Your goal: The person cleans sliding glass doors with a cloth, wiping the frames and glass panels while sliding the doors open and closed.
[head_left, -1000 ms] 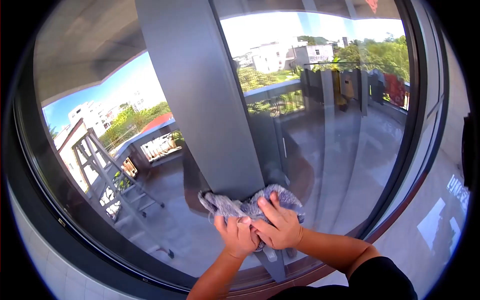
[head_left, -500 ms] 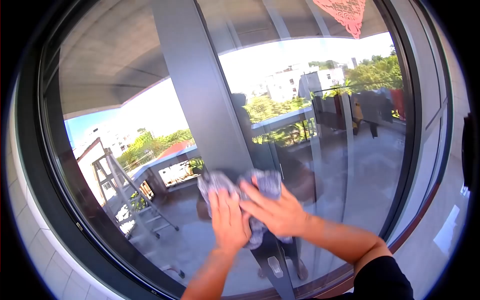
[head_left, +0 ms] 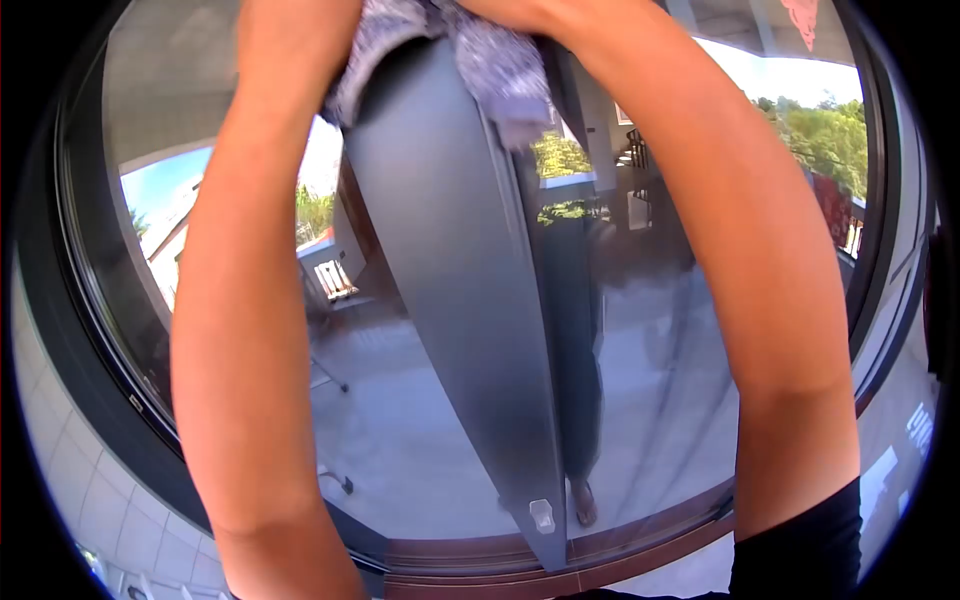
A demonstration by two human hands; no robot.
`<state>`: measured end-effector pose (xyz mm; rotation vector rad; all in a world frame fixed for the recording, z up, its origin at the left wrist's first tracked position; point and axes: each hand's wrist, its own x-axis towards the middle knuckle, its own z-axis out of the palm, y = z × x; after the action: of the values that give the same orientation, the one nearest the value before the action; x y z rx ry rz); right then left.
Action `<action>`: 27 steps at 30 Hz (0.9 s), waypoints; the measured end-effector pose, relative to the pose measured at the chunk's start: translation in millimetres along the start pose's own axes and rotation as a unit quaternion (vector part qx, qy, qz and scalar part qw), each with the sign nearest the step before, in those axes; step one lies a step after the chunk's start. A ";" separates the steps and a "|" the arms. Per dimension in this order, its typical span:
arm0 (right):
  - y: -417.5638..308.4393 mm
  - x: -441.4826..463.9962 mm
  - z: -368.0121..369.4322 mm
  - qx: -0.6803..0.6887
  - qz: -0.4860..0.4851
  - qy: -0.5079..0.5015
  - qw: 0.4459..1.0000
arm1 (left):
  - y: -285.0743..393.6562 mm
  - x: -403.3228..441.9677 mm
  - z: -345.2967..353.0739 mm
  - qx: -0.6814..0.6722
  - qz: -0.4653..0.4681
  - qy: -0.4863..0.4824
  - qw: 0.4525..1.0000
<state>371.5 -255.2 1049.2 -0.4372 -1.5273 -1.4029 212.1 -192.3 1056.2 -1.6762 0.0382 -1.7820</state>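
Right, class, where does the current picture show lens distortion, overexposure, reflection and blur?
Head view: the lens bows the dark door frame at the left, and the corners go black; head view: the sky at upper right is nearly washed out; head view: the glass carries what looks like a reflected foot; head view: the cloth looks soft at its hanging end, probably from motion.

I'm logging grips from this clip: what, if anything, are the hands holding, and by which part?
A grey-purple cloth, by its upper visible part, with the left hand and right hand; the exact grip is out of view.
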 end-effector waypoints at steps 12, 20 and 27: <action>-112.8 -151.4 -24.8 -0.079 0.000 0.014 0.997 | 63.6 -165.5 -29.5 0.044 0.085 0.009 0.995; -200.3 -229.3 -66.1 0.011 0.198 -0.143 0.970 | 138.1 -263.9 -76.6 -0.040 -0.043 -0.151 0.987; -285.4 -356.2 -100.5 0.056 0.224 -0.233 0.945 | 217.8 -394.5 -129.6 -0.076 -0.128 -0.285 0.947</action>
<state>349.3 -301.9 584.7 -1.0294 -1.7263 -0.8848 169.6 -222.3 590.2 -2.3398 -0.3185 -1.4263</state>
